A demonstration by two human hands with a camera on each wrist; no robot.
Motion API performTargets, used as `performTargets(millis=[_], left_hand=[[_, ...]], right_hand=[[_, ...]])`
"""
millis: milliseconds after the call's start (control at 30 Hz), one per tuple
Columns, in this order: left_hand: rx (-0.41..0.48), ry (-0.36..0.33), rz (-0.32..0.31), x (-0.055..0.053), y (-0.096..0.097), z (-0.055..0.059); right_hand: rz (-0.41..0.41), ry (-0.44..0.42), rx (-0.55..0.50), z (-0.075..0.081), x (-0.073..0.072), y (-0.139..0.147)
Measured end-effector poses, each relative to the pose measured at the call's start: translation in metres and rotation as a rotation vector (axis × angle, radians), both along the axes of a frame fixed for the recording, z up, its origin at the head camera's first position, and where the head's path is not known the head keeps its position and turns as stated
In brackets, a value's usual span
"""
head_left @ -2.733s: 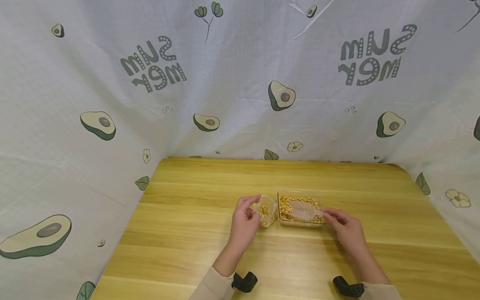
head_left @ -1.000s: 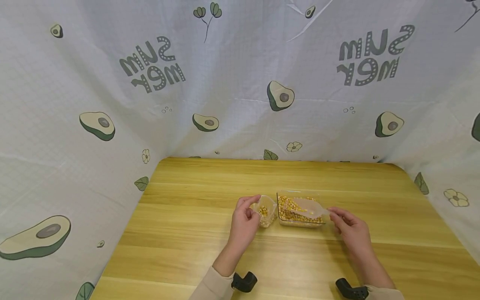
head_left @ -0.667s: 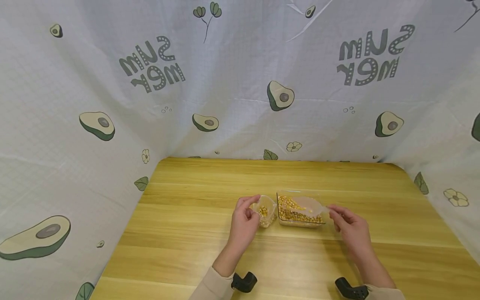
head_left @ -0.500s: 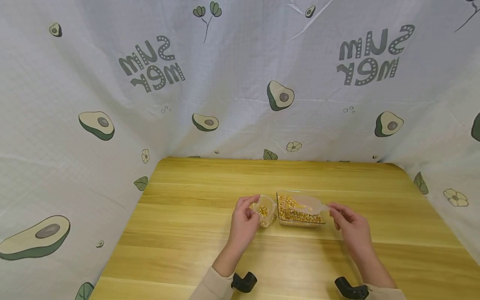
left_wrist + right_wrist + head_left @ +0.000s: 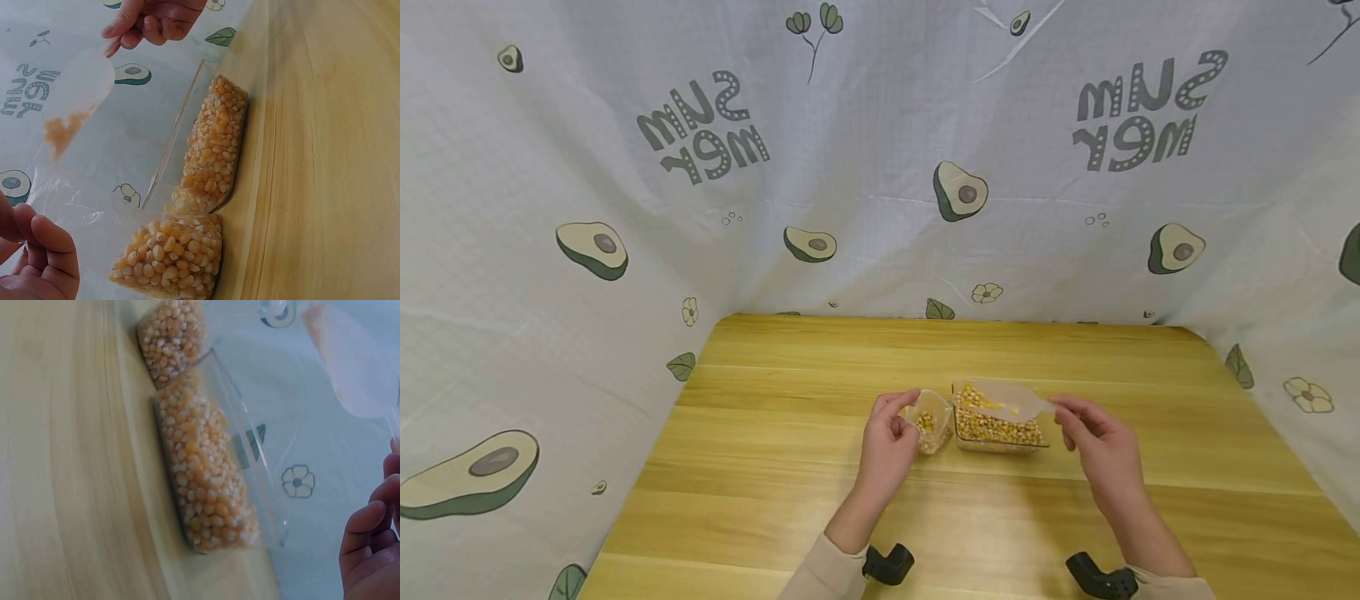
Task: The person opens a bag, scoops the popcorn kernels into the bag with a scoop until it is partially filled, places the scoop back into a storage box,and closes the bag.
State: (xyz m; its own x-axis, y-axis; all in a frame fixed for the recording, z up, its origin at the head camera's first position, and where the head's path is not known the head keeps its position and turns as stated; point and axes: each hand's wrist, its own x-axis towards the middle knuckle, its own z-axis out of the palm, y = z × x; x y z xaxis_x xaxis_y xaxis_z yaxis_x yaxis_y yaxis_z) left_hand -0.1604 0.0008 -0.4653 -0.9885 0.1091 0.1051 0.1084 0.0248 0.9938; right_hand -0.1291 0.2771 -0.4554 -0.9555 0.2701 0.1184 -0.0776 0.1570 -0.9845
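My left hand (image 5: 891, 437) pinches the top edge of a clear plastic bag (image 5: 172, 259), which stands open on the table with corn kernels in its lower part. My right hand (image 5: 1101, 442) grips the handle of a translucent white scoop (image 5: 1015, 400) between thumb and fingers. A small load of kernels lies toward the scoop's front end (image 5: 65, 132). The scoop hangs above a clear rectangular container (image 5: 253, 450), apart from it in both wrist views. Corn kernels (image 5: 206, 469) fill much of that container, which stands right beside the bag.
The wooden table (image 5: 790, 492) extends around the bag and container. A white cloth (image 5: 880, 250) printed with avocados hangs behind it and at both sides. Black wrist mounts (image 5: 889, 565) sit at both cuffs.
The scoop has come up out of the kernels with a load on it and has moved higher and slightly left over the container. The left hand and bag have stayed in place.
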Motion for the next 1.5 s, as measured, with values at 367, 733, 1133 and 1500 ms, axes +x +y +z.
performTargets(millis=[367,733,1133,1500], left_hand=[[0.000,0.005,-0.002,0.000,-0.002,0.001],[0.004,-0.004,-0.002,0.000,-0.002,0.003],[-0.014,0.002,0.006,-0.001,-0.001,0.002],[-0.012,0.018,-0.002,-0.001,0.000,0.002]], right_hand=[[0.032,0.050,0.004,0.009,0.001,-0.009],[0.055,0.041,0.108,0.007,-0.001,-0.015],[0.043,0.123,0.308,0.015,-0.001,-0.021],[0.023,0.310,0.502,0.025,-0.004,-0.029]])
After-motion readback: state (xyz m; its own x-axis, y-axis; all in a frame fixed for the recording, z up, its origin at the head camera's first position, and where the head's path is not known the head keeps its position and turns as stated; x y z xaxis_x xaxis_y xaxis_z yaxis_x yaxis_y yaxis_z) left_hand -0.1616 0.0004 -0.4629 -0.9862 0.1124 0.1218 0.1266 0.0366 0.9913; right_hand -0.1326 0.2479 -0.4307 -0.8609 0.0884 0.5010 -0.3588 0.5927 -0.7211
